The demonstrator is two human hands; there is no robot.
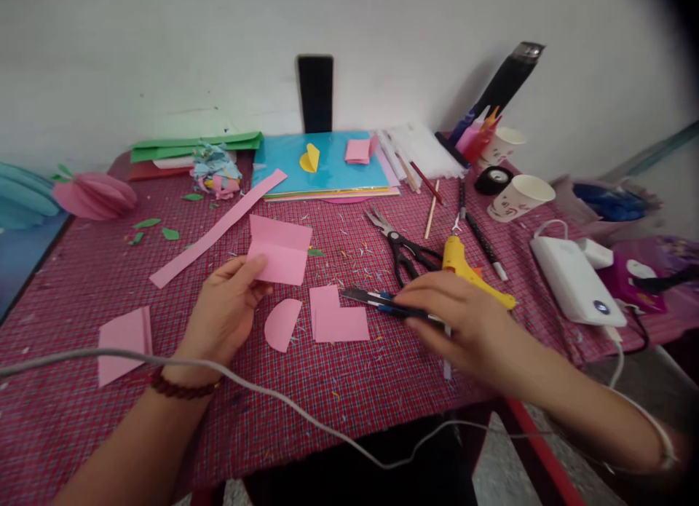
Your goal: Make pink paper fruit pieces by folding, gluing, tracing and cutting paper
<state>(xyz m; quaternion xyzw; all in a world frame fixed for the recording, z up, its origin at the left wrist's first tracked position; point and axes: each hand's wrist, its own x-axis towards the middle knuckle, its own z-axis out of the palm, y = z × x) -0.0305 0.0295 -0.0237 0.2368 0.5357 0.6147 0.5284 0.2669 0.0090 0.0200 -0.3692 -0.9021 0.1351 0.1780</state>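
Between the thumb and fingers of my left hand point(226, 309) is a creased sheet of pink paper point(281, 251), raised above the table. My right hand point(453, 317) grips a utility knife point(387, 302), its dark blade pointing left. Below the held sheet lies a pink half-circle of paper point(282, 325). Pink paper rectangles point(341, 324) rest just left of the blade. Black-handled scissors point(407, 247) lie open beyond the knife. A yellow glue gun point(472, 273) sits behind my right hand.
A long pink strip point(218, 229) and folded pink paper point(125, 342) lie at left. A white cable point(245, 389) crosses in front. Paper cups point(521, 198), black tape point(493, 180) and a white power bank point(579, 280) stand at right. A phone point(315, 92) leans against the wall.
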